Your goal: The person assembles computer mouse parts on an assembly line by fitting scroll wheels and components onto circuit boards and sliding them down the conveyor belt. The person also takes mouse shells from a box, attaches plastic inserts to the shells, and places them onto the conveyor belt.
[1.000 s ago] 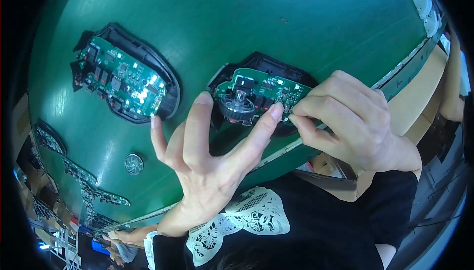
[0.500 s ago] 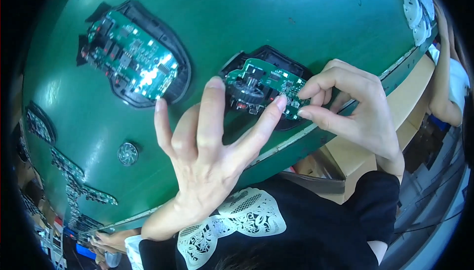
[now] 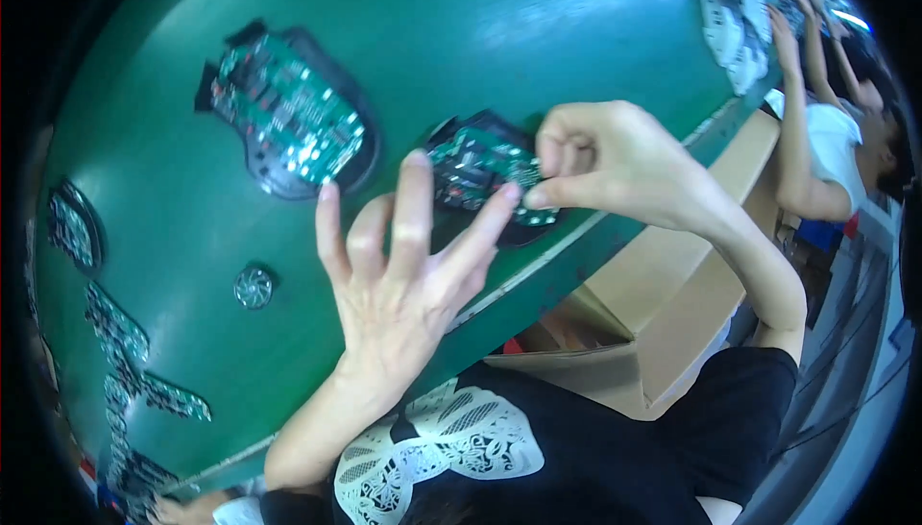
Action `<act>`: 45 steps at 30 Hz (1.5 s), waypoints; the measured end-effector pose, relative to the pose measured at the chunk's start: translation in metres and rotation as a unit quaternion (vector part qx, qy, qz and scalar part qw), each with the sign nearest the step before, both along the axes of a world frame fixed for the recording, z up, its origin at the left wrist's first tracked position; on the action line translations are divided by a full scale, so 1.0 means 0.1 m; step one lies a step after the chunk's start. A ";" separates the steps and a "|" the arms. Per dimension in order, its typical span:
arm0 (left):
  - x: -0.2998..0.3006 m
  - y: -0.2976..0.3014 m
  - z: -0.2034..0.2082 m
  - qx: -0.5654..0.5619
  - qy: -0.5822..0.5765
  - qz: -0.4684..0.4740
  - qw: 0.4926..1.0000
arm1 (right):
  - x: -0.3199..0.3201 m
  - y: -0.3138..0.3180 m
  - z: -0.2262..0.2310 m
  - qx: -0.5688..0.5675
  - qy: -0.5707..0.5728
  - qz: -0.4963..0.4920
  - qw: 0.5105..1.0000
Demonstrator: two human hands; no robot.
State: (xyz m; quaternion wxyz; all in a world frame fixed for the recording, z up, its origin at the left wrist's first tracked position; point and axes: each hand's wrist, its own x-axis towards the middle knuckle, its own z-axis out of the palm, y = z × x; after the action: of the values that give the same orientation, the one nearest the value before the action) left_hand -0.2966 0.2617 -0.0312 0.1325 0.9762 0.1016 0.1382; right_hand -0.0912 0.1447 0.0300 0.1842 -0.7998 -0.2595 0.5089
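Note:
A half-assembled computer mouse, a black base [image 3: 531, 233] bearing a green circuit board [image 3: 477, 153], lies near the table's front edge. My left hand [image 3: 399, 280] is spread over its near side: the thumb presses on the board and the forefinger rests at its left end, bracing it. My right hand [image 3: 615, 165] has thumb and forefinger pinched together at the board's right end, and the fingertips hide part of it. Further left lies a second mouse base with its own circuit board [image 3: 288, 112]; the little finger of my left hand meets its lower edge.
A small dark wheel [image 3: 254, 287] lies left of my left hand. Loose circuit boards [image 3: 117, 323] and another mouse part [image 3: 74, 227] sit at the far left. White shells [image 3: 730, 30] stand far right, near a co-worker [image 3: 816, 160]. An open cardboard box [image 3: 663, 294] is below the table edge.
My right thumb and forefinger, formerly apart around the board's right end, have come together there. My left hand keeps its place on the mouse. The whole view has shifted.

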 end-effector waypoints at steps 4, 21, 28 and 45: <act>-0.02 -0.03 -0.01 0.027 0.014 -0.030 0.999 | -0.04 -0.04 0.02 0.011 -0.024 0.007 1.000; -0.50 0.45 0.85 -0.149 0.026 0.040 0.988 | -0.07 -0.42 -0.35 0.238 -0.523 0.131 0.808; -0.79 0.59 0.76 -0.130 0.001 0.089 0.988 | 1.86 -0.10 -0.62 0.213 -0.535 -0.023 0.817; -1.35 0.21 0.55 0.012 -0.065 0.076 0.995 | 2.76 -0.45 -0.61 0.025 -0.754 -0.146 0.640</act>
State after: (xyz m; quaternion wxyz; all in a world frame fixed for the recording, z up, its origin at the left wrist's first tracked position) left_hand -0.4318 0.2830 0.0235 0.1160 0.9562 0.1644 0.2125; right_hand 0.1852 0.1001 -0.0311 0.0163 -0.9287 -0.2009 -0.3112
